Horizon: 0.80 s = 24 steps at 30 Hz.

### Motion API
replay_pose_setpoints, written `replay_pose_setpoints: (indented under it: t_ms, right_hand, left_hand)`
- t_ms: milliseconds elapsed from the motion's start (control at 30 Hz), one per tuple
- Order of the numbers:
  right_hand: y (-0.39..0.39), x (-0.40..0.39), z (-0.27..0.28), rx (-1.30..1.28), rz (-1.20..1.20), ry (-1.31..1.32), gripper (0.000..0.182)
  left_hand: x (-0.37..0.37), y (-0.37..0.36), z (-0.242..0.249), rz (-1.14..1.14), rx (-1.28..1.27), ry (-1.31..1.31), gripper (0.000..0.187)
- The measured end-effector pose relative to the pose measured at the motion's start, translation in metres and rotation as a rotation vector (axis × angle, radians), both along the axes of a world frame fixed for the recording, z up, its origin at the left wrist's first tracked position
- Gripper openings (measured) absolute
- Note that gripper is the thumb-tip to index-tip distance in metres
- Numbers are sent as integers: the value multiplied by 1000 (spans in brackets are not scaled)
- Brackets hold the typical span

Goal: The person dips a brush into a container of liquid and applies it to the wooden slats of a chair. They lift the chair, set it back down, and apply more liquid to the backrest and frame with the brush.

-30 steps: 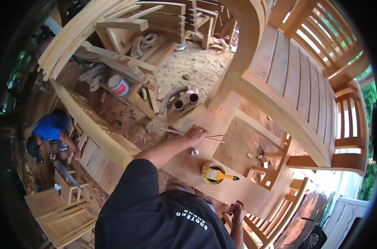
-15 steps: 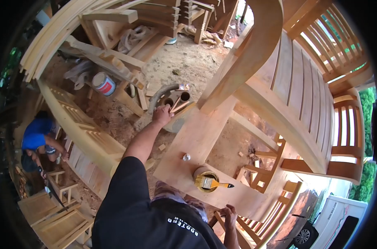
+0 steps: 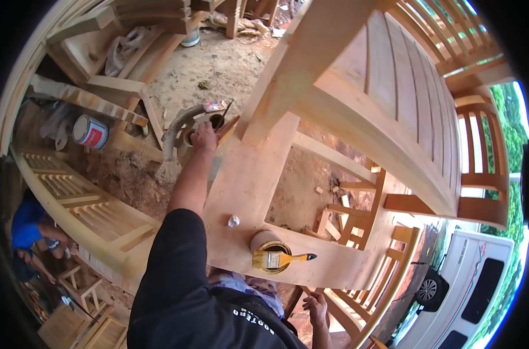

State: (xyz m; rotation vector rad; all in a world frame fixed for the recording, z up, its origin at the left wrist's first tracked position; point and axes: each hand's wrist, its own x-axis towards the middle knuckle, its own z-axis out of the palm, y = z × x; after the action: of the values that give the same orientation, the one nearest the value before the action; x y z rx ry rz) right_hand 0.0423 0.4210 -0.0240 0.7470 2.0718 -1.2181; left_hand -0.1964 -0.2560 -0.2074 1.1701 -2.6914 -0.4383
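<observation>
My left hand (image 3: 203,138) is stretched forward with its fingers curled down among small brown cups (image 3: 217,121) beyond the edge of the wooden bench (image 3: 250,168). What it grips is hidden beneath the fingers. A thin dark stick (image 3: 228,109) leans out of one cup. Closer to my body, a flat paintbrush (image 3: 274,259) with yellowish bristles lies across the top of an open can (image 3: 267,238). Beside the can sits a small silvery ball (image 3: 233,221). Low by my side, my right hand (image 3: 316,307) hangs with loosely bent, parted fingers, holding nothing visible.
A slatted wooden seat (image 3: 398,104) rises at the right. On the left are a long slatted backrest (image 3: 84,203) and a labelled paint can (image 3: 90,132). Another person (image 3: 29,224) in blue works at lower left. A white van (image 3: 474,285) stands at lower right.
The view has shifted, so the furniture appears further left. My left hand has moved from beside the cups to over them. My right hand stays low at my side.
</observation>
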Motion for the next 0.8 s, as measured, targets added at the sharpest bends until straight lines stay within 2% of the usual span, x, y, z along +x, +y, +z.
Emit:
replay_pose_setpoints:
  t_ms: [100, 133, 200, 233, 267, 300, 333, 400, 433, 467, 500, 567, 633, 700, 733, 800]
  right_hand:
    - [-3, -6, 0, 22, 21, 42, 36]
    - [-10, -16, 11, 36, 23, 22, 29]
    - [-11, -29, 19, 78, 55, 66, 31]
    - [-15, -36, 22, 221, 241, 172, 29]
    - [-17, -37, 26, 219, 133, 129, 27]
    - [-17, -41, 24, 228, 164, 212, 27]
    - [-2, -40, 3, 79, 81, 153, 32]
    - [-12, -46, -5, 40, 54, 208, 30]
    - [-29, -57, 13, 102, 167, 250, 31]
    - [-29, -58, 1, 101, 211, 287, 32]
    - [-42, -62, 4, 95, 186, 282, 31]
    - [-63, -68, 18, 61, 235, 288, 32]
    - [-69, -68, 16, 80, 292, 295, 33]
    - [-67, -61, 5, 89, 279, 314, 34]
    - [-64, -58, 3, 107, 278, 342, 35]
    - [-54, -49, 2, 95, 239, 350, 36]
  left_hand:
    - [15, -1, 19, 44, 17, 25, 37]
    - [21, 1, 26, 36, 7, 35, 36]
    - [41, -3, 35, 53, 170, -20, 35]
    - [55, 8, 60, 93, 208, 7, 33]
    - [70, 7, 55, 93, 219, 33, 33]
    - [86, 13, 60, 70, 206, 64, 32]
    - [97, 17, 70, 53, 188, 109, 31]
    - [119, 33, 89, -14, 202, 194, 31]
    - [130, 47, 100, -52, 218, 240, 32]
    - [140, 69, 122, -114, 282, 266, 35]
    - [149, 96, 146, -180, 348, 295, 38]
    - [169, 153, 191, -406, 524, 339, 66]
    - [181, 203, 241, -851, 379, 358, 82]
    - [179, 248, 295, -1076, 325, 115, 103]
    - [177, 267, 309, -1114, 334, 18, 115]
    - [175, 293, 306, -1145, 173, -138, 124]
